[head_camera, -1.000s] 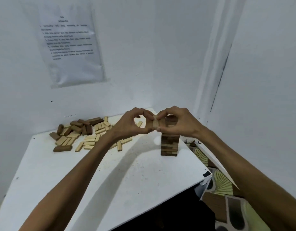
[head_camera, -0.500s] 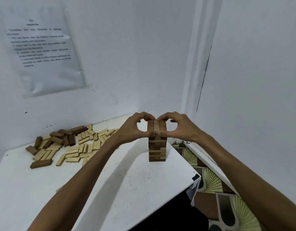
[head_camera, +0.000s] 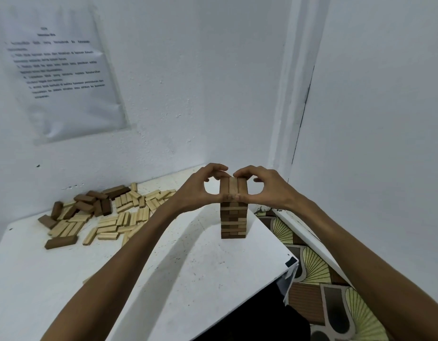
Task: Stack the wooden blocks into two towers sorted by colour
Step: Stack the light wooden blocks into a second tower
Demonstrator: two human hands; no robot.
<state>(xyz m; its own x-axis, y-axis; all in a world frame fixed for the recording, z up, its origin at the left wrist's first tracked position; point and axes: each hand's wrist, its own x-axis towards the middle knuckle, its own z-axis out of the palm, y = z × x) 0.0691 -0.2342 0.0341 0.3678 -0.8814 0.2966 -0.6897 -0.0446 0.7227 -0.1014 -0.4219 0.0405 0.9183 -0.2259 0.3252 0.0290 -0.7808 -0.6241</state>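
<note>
A printed sheet (head_camera: 65, 75) hangs on the far wall at the left. Below it, on the far left part of the white table (head_camera: 65, 279), lies the heap of loose blocks (head_camera: 107, 217). Its dark pieces lie at the far left and its pale ones spread to the right, with one dark block (head_camera: 61, 242) lying apart on the near side. The heap looks as it did half a second ago.

Right of the heap, the left hand (head_camera: 200, 190) pinches the left side of the top layer (head_camera: 233, 189), thumb at the near end and curled fingers at the far end. This layer is three blocks side by side, sitting on the tower (head_camera: 233, 220). The tower stands upright near the table's right edge, well apart from the heap. The right hand (head_camera: 264, 188) pinches the layer's right side in mirror fashion. Both grips match those of half a second ago. Patterned floor (head_camera: 314, 269) shows at the right.
</note>
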